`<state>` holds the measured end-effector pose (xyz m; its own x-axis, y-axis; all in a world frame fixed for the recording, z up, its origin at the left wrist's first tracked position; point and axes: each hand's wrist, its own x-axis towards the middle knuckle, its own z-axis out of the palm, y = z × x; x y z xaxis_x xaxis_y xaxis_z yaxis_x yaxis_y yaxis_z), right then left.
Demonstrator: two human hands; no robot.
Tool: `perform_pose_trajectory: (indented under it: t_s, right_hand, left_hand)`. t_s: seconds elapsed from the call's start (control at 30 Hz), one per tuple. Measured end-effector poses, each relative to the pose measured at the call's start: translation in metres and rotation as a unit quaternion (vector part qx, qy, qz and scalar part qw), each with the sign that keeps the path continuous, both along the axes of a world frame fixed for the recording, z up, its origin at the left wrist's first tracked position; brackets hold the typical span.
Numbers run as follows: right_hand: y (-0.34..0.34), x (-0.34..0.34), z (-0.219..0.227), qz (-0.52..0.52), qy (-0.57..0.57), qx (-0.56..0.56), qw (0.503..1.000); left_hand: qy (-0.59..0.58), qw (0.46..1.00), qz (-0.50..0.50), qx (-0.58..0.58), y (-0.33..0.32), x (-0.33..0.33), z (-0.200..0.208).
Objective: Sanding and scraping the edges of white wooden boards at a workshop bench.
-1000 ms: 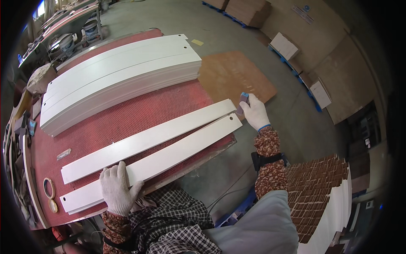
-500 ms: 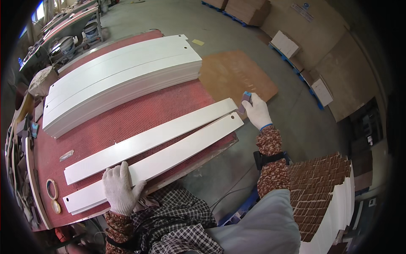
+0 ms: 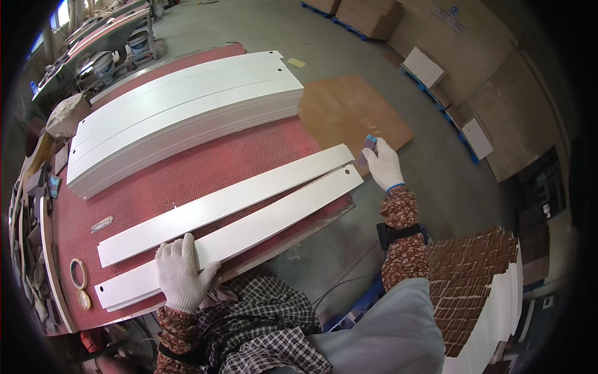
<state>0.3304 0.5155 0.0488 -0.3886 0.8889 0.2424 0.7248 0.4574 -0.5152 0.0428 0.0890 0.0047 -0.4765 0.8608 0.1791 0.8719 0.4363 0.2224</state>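
Observation:
My left hand (image 3: 184,274), in a white knitted glove, lies over the nearer white board (image 3: 274,215), fingers stretched across it and thumb spread toward its near edge. Its hold is a flat press rather than a wrapped grip. At the right end of the boards, my gloved right hand (image 3: 384,165) is closed on a small purple-grey sanding block (image 3: 366,151) with a blue end. The block is beside the tip of the farther white board (image 3: 224,206); whether they touch, I cannot tell. Both boards lie at a slight angle to each other, a narrow gap between them.
A stack of wide white panels (image 3: 187,115) fills the far side of the red mesh-covered table (image 3: 249,146). Tape rolls (image 3: 78,274) lie at the left. Stacked brown-and-white pieces (image 3: 467,280) stand at lower right. Beyond the table, a brown sheet (image 3: 349,106) covers some floor.
The whole view has shifted slightly. My right hand and the sanding block remain by the boards' right end, the block a little more tilted. My left hand stays on the nearer board.

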Motion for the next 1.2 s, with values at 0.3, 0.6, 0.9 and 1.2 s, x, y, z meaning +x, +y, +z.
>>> perform_pose_trajectory:
  t_s: [0.3,0.6,0.9,1.2]
  right_hand:
    - [-0.01,0.004,-0.01,0.023,0.058,0.02,0.998]
    - [0.04,0.101,-0.04,0.034,0.031,0.042,0.998]
    - [-0.094,-0.057,0.014,0.215,0.146,-0.081,0.962]
    - [-0.268,-0.226,0.045,0.441,0.087,-0.061,0.891]
  left_hand:
    - [0.03,0.999,0.024,-0.039,-0.025,-0.011,0.005]
    - [0.052,0.966,0.241,-0.08,-0.142,-0.054,0.0]
    - [0.141,0.898,0.403,0.106,-0.212,-0.03,-0.02]
    - [-0.022,0.989,0.131,0.062,-0.142,-0.01,-0.016]
